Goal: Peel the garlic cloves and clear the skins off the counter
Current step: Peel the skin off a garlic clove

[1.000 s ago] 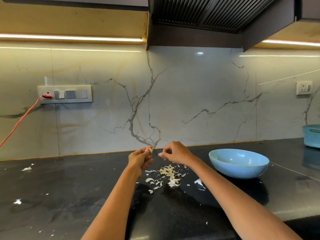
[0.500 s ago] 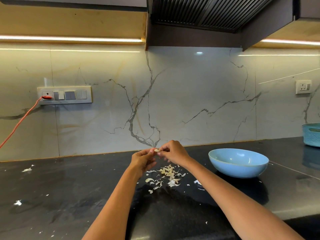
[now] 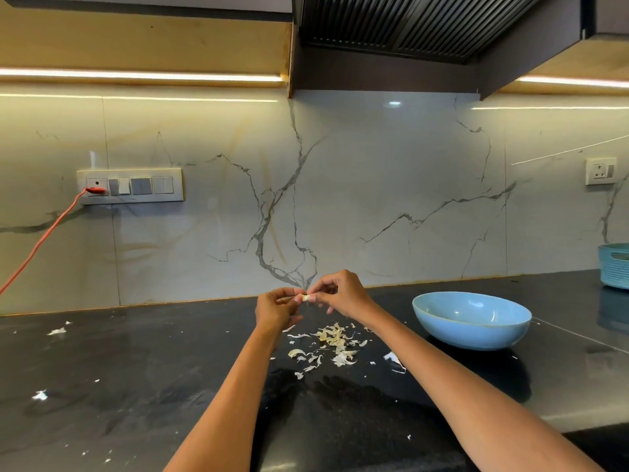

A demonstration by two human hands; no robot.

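A small pale garlic clove [image 3: 305, 297] is held in the air above the black counter [image 3: 136, 386], between both hands. My left hand [image 3: 276, 309] pinches it from the left with thumb and fingertips. My right hand [image 3: 340, 293] pinches its right end with curled fingers. Directly below the hands lies a loose pile of garlic skins [image 3: 332, 342] on the counter. A light blue bowl [image 3: 471, 319] stands to the right of the pile; what it holds is not visible.
Stray bits of skin [image 3: 57, 331] lie on the left part of the counter. A blue basket [image 3: 615, 265] sits at the far right by the marble wall. An orange cable [image 3: 44, 238] runs from the wall socket panel down to the left.
My right hand moved left and met my left hand at the clove; a second ago the two hands were a little apart. Both hands sit slightly higher over the pile.
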